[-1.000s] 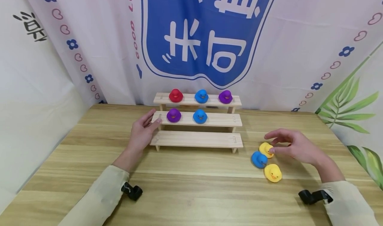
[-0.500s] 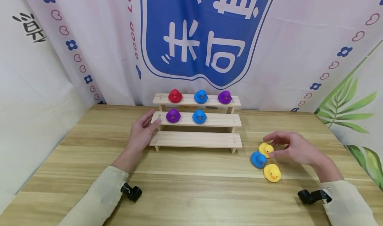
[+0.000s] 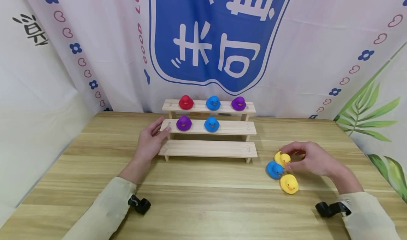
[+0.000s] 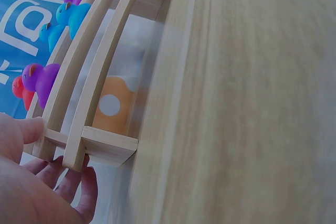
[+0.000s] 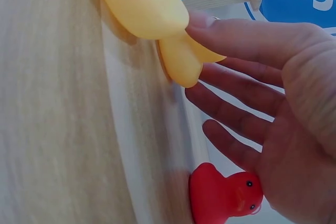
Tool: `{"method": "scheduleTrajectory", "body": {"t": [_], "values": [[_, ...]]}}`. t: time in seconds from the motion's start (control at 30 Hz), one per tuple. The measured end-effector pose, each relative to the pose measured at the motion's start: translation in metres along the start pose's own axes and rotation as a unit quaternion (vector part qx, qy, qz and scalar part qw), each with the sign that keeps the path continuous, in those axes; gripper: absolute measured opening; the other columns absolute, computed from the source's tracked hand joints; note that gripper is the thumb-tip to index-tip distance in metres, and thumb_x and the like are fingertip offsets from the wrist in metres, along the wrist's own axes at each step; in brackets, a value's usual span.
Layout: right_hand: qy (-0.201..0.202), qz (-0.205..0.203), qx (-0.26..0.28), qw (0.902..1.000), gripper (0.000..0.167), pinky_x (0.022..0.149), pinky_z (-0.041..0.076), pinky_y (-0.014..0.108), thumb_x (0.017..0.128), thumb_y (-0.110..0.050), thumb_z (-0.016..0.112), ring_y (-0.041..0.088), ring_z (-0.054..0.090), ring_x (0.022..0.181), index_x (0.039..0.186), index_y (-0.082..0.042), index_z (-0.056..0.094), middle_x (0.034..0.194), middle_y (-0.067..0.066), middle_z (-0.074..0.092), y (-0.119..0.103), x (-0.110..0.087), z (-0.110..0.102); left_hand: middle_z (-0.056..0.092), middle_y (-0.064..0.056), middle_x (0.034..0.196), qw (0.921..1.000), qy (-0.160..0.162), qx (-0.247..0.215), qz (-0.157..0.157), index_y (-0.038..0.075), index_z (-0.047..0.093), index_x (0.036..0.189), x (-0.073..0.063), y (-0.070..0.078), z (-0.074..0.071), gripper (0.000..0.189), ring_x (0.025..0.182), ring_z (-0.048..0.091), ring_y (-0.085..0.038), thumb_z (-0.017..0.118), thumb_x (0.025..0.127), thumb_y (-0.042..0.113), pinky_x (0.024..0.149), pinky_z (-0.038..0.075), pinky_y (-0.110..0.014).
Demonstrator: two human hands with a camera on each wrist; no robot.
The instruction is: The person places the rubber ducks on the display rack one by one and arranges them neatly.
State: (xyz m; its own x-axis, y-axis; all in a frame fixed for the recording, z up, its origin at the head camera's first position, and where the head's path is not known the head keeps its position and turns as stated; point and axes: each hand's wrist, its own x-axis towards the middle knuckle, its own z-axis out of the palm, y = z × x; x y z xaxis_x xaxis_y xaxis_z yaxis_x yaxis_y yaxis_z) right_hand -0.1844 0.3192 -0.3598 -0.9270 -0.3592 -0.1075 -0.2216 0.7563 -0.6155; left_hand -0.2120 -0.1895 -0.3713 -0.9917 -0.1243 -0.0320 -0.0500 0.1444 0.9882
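In the head view, my left hand [image 3: 150,141] holds the left end of the three-step wooden stand [image 3: 206,148]. The left wrist view shows the thumb on the middle step and the fingers curled around the end. To the right of the stand, my right hand [image 3: 314,158] pinches the rear yellow rubber duck [image 3: 281,158] between thumb and fingers, low at the tabletop. Beside that duck lie a blue duck [image 3: 274,170] and another yellow duck [image 3: 289,184]. A red duck [image 5: 220,195] sits under the right palm, hidden in the head view.
The top step carries a red duck [image 3: 186,102], a blue duck [image 3: 213,103] and a purple duck [image 3: 239,104]. On the middle step are a purple duck [image 3: 183,123] and a blue duck [image 3: 211,124]. A printed curtain [image 3: 121,56] hangs behind the wooden table [image 3: 203,204].
My right hand has lowered slightly and its fingers have closed in on the rear yellow duck, which has turned a little. The left hand has stayed on the stand.
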Motion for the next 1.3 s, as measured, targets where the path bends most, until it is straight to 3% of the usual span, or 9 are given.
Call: {"method": "scheduleTrajectory", "body": {"t": [0.23, 0.67, 0.83, 1.0, 1.17, 1.3], "values": [[0.024, -0.015, -0.008, 0.9996, 0.04, 0.086, 0.061, 0.019, 0.088, -0.024, 0.088, 0.021, 0.067, 0.106, 0.124, -0.013, 0.075, 0.13, 0.011, 0.073, 0.001, 0.001, 0.002, 0.036, -0.002, 0.173, 1.0, 0.001, 0.001, 0.004, 0.018, 0.041, 0.164, -0.001, 0.001, -0.001, 0.063, 0.157, 0.041, -0.025, 0.067, 0.106, 0.023, 0.127, 0.042, -0.038], [0.098, -0.025, -0.001, 0.9948, 0.039, 0.099, 0.056, 0.025, 0.096, -0.032, 0.081, 0.03, 0.063, 0.123, 0.131, -0.017, 0.072, 0.131, 0.006, 0.073, -0.004, 0.001, 0.003, 0.033, -0.004, 0.174, 1.0, -0.001, 0.009, 0.004, 0.018, 0.04, 0.164, 0.0, -0.001, -0.001, 0.065, 0.157, 0.041, -0.026, 0.068, 0.106, 0.025, 0.129, 0.04, -0.039], [0.125, -0.035, 0.007, 0.9915, 0.038, 0.097, 0.054, 0.017, 0.097, -0.033, 0.08, 0.015, 0.062, 0.117, 0.131, -0.019, 0.072, 0.131, 0.004, 0.073, -0.009, 0.003, 0.005, 0.034, -0.004, 0.174, 1.0, 0.001, 0.009, 0.001, 0.019, 0.04, 0.164, 0.001, -0.002, -0.001, 0.065, 0.155, 0.043, -0.024, 0.067, 0.106, 0.025, 0.125, 0.044, -0.034], [0.139, -0.052, 0.017, 0.9888, 0.037, 0.095, 0.05, 0.009, 0.098, -0.03, 0.079, -0.003, 0.059, 0.111, 0.132, -0.018, 0.072, 0.132, 0.005, 0.073, -0.014, 0.004, 0.009, 0.033, -0.003, 0.174, 0.9999, 0.0, 0.013, -0.003, 0.021, 0.039, 0.165, -0.001, 0.0, 0.0, 0.065, 0.152, 0.046, -0.025, 0.067, 0.106, 0.026, 0.112, 0.052, -0.02], [0.148, -0.063, 0.022, 0.9867, 0.038, 0.094, 0.051, 0.009, 0.1, -0.029, 0.077, -0.004, 0.059, 0.11, 0.135, -0.015, 0.07, 0.132, 0.006, 0.073, -0.017, 0.007, 0.013, 0.033, -0.005, 0.174, 1.0, -0.003, 0.0, -0.004, 0.021, 0.039, 0.165, -0.002, 0.0, 0.0, 0.065, 0.149, 0.049, -0.027, 0.067, 0.106, 0.025, 0.102, 0.056, -0.015], [0.159, -0.063, 0.026, 0.9849, 0.04, 0.094, 0.051, 0.008, 0.102, -0.028, 0.074, -0.005, 0.058, 0.109, 0.139, -0.014, 0.068, 0.135, 0.007, 0.072, -0.02, 0.009, 0.015, 0.033, -0.003, 0.174, 1.0, -0.004, 0.006, -0.005, 0.023, 0.039, 0.165, -0.002, 0.0, -0.001, 0.065, 0.149, 0.048, -0.026, 0.067, 0.106, 0.026, 0.103, 0.054, -0.013]]}}
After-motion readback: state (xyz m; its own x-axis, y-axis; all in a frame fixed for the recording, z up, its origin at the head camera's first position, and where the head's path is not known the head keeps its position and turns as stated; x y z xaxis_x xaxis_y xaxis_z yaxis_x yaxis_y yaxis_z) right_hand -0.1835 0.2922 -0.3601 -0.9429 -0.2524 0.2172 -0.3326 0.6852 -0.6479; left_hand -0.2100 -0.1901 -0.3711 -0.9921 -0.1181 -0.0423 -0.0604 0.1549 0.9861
